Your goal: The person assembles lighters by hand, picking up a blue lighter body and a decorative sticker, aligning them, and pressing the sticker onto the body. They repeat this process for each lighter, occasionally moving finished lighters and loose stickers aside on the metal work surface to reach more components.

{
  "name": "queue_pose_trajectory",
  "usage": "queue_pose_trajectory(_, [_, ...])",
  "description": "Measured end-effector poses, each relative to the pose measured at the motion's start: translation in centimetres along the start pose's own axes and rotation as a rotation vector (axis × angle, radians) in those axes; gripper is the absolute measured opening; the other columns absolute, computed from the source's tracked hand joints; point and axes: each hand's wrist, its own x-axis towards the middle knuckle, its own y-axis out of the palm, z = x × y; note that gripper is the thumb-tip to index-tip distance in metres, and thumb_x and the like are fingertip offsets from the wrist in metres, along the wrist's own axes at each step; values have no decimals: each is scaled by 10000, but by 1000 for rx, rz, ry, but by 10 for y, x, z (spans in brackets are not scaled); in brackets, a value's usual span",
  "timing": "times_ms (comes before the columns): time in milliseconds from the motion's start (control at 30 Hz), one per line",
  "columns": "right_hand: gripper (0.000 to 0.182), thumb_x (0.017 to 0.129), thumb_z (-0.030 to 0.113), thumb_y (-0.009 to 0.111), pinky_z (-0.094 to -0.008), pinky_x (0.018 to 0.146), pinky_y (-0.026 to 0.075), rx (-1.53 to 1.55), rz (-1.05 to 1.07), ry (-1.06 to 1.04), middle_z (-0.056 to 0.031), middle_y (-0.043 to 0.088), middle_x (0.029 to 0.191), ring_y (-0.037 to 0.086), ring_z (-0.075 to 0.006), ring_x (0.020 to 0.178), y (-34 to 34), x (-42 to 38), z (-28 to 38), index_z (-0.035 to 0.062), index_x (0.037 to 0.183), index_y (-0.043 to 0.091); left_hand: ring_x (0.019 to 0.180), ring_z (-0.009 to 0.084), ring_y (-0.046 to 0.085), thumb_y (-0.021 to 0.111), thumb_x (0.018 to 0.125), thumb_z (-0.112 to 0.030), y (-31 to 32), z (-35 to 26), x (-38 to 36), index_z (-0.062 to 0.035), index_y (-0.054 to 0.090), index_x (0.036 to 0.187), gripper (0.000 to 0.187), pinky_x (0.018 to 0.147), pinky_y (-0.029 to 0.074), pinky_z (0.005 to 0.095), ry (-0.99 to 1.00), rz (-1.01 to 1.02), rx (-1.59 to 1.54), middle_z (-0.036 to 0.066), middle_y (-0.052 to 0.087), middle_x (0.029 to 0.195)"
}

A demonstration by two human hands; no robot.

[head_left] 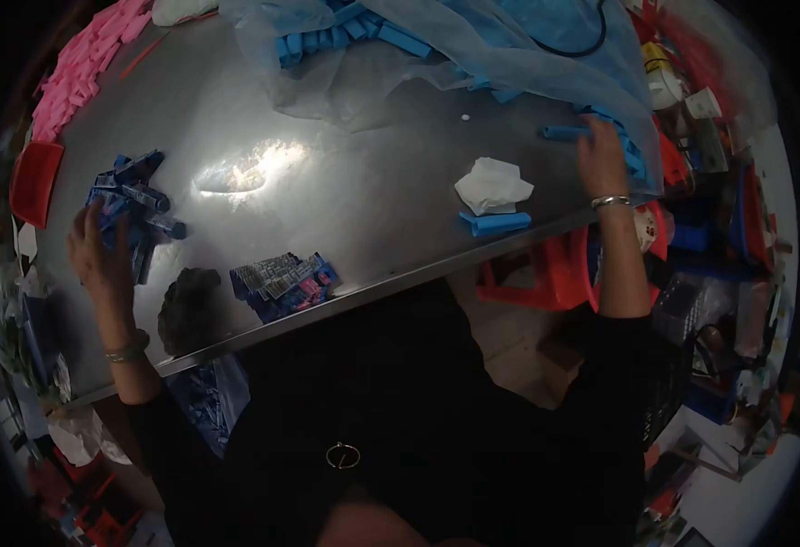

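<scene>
On the left side of the metal table (345, 182), my left hand (99, 255) is at a loose pile of dark blue printed pieces (144, 196), fingers apart over its near-left edge. At the right, my right hand (603, 155) reaches to light blue pieces (635, 157) by a clear plastic bag; its fingers are closed at the end of one light blue piece (561, 133). A folded white tissue (494, 185) lies left of that hand, with a single light blue piece (495, 223) just below it. Stacked printed pieces (286, 284) lie near the table's front edge.
A dark cloth-like lump (190, 310) sits beside the stacked pieces. Pink pieces (85, 68) are heaped at the far left, above a red tray (35, 185). The plastic bag (546, 46) with light blue pieces covers the far side. A red stool (546, 273) stands below the right edge.
</scene>
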Motion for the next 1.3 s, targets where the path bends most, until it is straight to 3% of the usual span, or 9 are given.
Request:
queue_pose_trajectory(100, [351, 776, 105, 634, -448, 808, 476, -302, 27, -218, -181, 565, 1033, 560, -363, 957, 2, 5, -45, 57, 1122, 598, 935, 279, 583, 734, 766, -86, 6, -56, -34, -41, 611, 1057, 319, 815, 469, 378, -226, 246, -873, 120, 598, 1050])
queue_pose_trajectory(167, [423, 719, 97, 669, -452, 814, 476, -490, 166, -222, -186, 562, 1023, 553, -368, 968, 5, 5, -51, 65, 1136, 608, 891, 285, 571, 746, 740, -96, -18, -105, -40, -46, 611, 1012, 308, 805, 456, 389, -149, 477, -851, 117, 587, 989])
queue_pose_trajectory(233, [428, 711, 104, 684, -449, 810, 477, -544, 192, -203, -186, 561, 1017, 553, -371, 962, 6, 10, -54, 69, 1131, 611, 860, 277, 556, 759, 702, -95, -19, -129, -52, -60, 610, 979, 316, 779, 447, 374, 84, 422, -692, 113, 566, 924])
queue_pose_trajectory(400, [367, 765, 149, 701, -458, 832, 473, -574, 143, -272, -221, 564, 1129, 558, -381, 1027, 21, 12, -88, 57, 1107, 607, 839, 279, 552, 757, 664, -75, -7, -137, -74, -72, 602, 901, 283, 752, 440, 371, 2, 488, -772, 93, 562, 879])
queue_pose_trajectory(500, [346, 799, 145, 691, -427, 824, 484, -295, 40, -241, -216, 607, 1054, 598, -365, 956, 11, 7, -64, 28, 1109, 594, 832, 278, 564, 748, 667, -60, -4, -137, -75, -62, 595, 841, 232, 748, 445, 366, -87, 492, -879, 83, 569, 848])
queue_pose_trajectory(567, [331, 842, 139, 673, -348, 779, 497, -137, 157, 101, -138, 645, 892, 634, -272, 828, -9, 7, -5, 2, 1128, 580, 825, 270, 568, 736, 680, -27, -1, -136, -76, -48, 597, 843, 216, 723, 457, 352, -83, 469, -882, 88, 566, 859])
queue_pose_trajectory(767, [298, 897, 95, 624, -247, 738, 484, 618, 158, 179, -35, 643, 855, 621, -107, 797, -13, -9, 75, -1, 1175, 578, 818, 270, 574, 696, 720, 4, 7, -139, -81, -39, 621, 826, 136, 724, 456, 358, -28, 332, -867, 94, 586, 871])
queue_pose_trajectory(1067, [264, 925, 89, 571, -256, 719, 511, 1379, 597, 248, -71, 644, 965, 641, -130, 784, 14, -34, 215, 4, 1175, 576, 843, 251, 561, 682, 759, -23, -1, -137, -79, -59, 664, 895, 142, 756, 424, 356, -13, 228, -843, 68, 596, 877])
queue_pose_trajectory(1300, [236, 934, 145, 580, -238, 679, 484, 1375, 626, 177, -72, 630, 973, 625, -138, 788, 32, -31, 252, 1, 1120, 584, 848, 247, 557, 656, 800, -40, -6, -135, -80, -54, 668, 932, 133, 754, 423, 354, -123, 312, -992, 78, 601, 896])
